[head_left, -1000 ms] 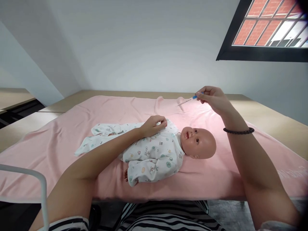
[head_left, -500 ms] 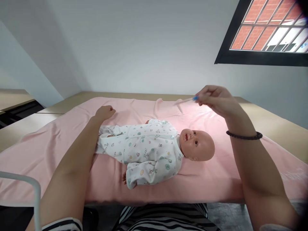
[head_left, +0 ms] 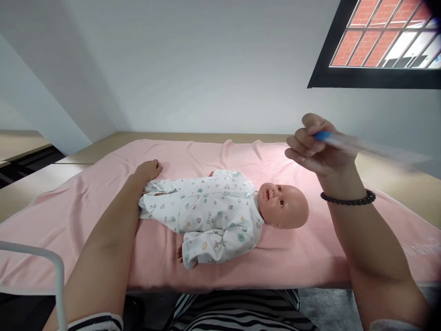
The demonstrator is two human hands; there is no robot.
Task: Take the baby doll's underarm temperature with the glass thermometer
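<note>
A baby doll (head_left: 223, 216) in a white patterned sleepsuit lies on its back on a pink blanket (head_left: 69, 207), head to the right. My left hand (head_left: 148, 170) rests on the blanket beside the doll's legs, fingers curled, with nothing seen in it. My right hand (head_left: 317, 147) is raised above and right of the doll's head, pinching a thin clear stick with a blue end (head_left: 358, 145), blurred by motion and pointing right. A black bead bracelet (head_left: 347, 198) circles that wrist.
The blanket covers a light wooden table (head_left: 396, 170) against a white wall. A window (head_left: 379, 41) with a black frame is at the top right. A white metal rail (head_left: 41, 266) stands at the lower left. My striped clothing shows at the bottom.
My left hand left the doll's chest and moved left to the blanket by its legs. My right hand rose and swung the stick from pointing left to pointing right.
</note>
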